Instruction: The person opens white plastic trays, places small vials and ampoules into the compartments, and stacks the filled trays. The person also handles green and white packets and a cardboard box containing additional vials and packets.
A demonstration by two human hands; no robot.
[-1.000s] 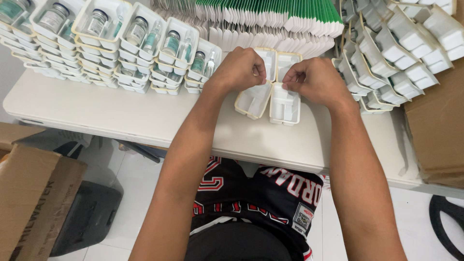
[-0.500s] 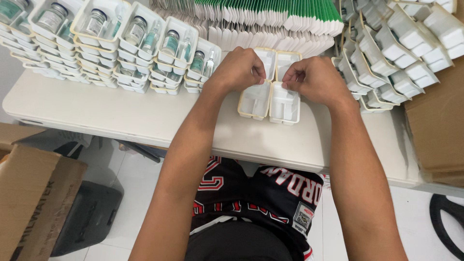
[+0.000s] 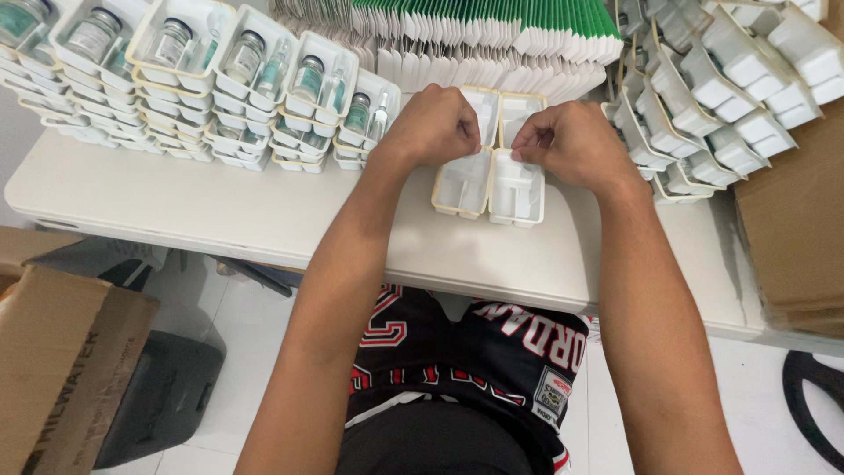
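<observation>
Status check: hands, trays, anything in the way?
Left hand and right hand both closed on joined empty plastic trays. Trays lie on table. Filled vial trays left, clear of hands.

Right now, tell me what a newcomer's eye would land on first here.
First, the two hands: the left hand and right hand are curled over a block of empty white trays at the middle of the table. Next, the stacked trays of vials at far left, and the row of green-edged cartons along the back.
</observation>
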